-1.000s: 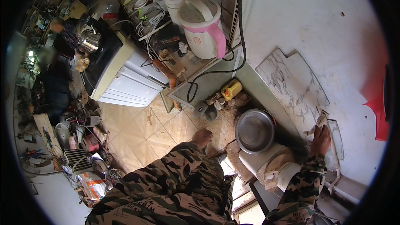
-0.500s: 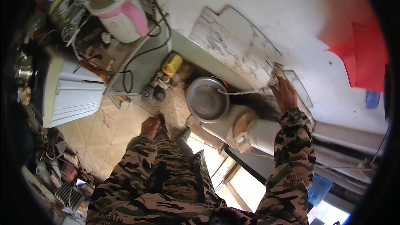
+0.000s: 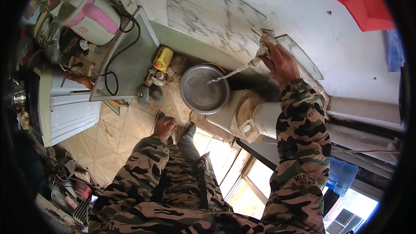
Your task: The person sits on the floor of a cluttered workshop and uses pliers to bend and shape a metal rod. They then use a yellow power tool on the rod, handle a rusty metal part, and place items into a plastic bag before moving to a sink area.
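Observation:
My right hand (image 3: 284,64) is closed on a pale, dirty tap (image 3: 265,45) by the wall, its fingers around the tap's body. A twisted stream of water (image 3: 234,72) runs from the tap into a round metal basin (image 3: 205,87). Shallow water seems to lie in the basin, which rests beside a white bucket or drum (image 3: 223,119). In front of my legs, my left hand (image 3: 165,128) hangs with its fingers curled in, and nothing shows in it.
A yellow jug (image 3: 163,58) and small bottles stand in the corner. At the left, a pink and white appliance (image 3: 93,15) sits on a cluttered counter with a black cable (image 3: 138,30). A second white drum (image 3: 266,117) stands under my right forearm. Marbled panels (image 3: 208,11) line the wall.
The view has shifted, so the basin and counter sit higher and further left. My right hand stays at the tap. Water runs into the basin in both frames. My left hand remains curled.

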A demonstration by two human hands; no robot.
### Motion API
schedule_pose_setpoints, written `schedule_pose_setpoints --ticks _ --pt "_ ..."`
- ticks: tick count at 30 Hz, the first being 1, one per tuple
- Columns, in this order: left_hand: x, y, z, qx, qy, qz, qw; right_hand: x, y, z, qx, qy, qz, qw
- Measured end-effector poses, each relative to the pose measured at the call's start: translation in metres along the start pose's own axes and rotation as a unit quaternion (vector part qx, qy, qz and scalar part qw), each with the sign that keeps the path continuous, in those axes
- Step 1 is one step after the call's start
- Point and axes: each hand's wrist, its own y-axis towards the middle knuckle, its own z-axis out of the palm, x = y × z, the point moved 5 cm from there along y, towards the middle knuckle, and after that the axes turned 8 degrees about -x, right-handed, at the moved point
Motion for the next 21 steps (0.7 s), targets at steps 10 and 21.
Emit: schedule_pose_setpoints --ticks 10,21 --pt "0.049 0.001 0.017 0.057 0.016 -0.024 0.998 -0.006 -0.002 -0.004 0.010 0.022 0.002 1.000" --pt "0.071 -0.001 0.007 0.026 0.004 -0.048 0.999 -0.010 -0.002 -0.004 0.021 0.027 0.000 0.999"
